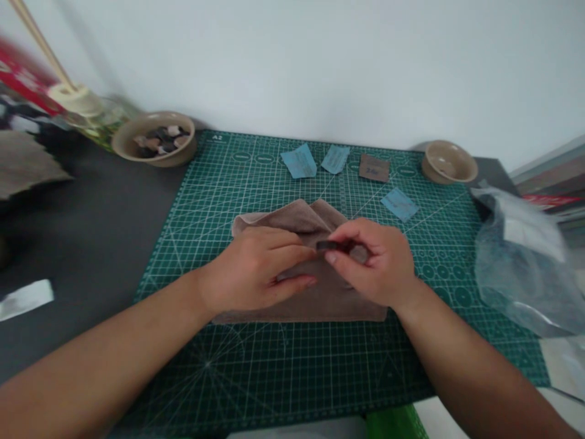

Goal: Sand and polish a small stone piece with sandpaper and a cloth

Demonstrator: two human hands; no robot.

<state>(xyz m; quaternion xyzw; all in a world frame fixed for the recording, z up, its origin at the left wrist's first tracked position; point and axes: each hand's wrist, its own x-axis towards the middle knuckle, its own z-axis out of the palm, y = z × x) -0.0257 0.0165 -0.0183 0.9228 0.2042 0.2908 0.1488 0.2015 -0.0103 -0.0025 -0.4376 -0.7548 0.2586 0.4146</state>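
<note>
My right hand pinches a small dark piece, possibly a stone, between thumb and fingertips. Its exact kind is hard to make out. Below both hands lies a brown cloth, its far side folded up in loose peaks. My left hand rests over the left part of the cloth, thumb and fingers apart, with the index fingertip right beside the dark piece. The hands hide the middle of the cloth. Underneath the cloth is a green cutting mat with a white grid.
At the back left, a tan bowl holds several dark and pinkish pieces; another tan bowl stands back right. Blue paper scraps and a brown square lie along the mat's far side. A clear plastic bag covers the right edge.
</note>
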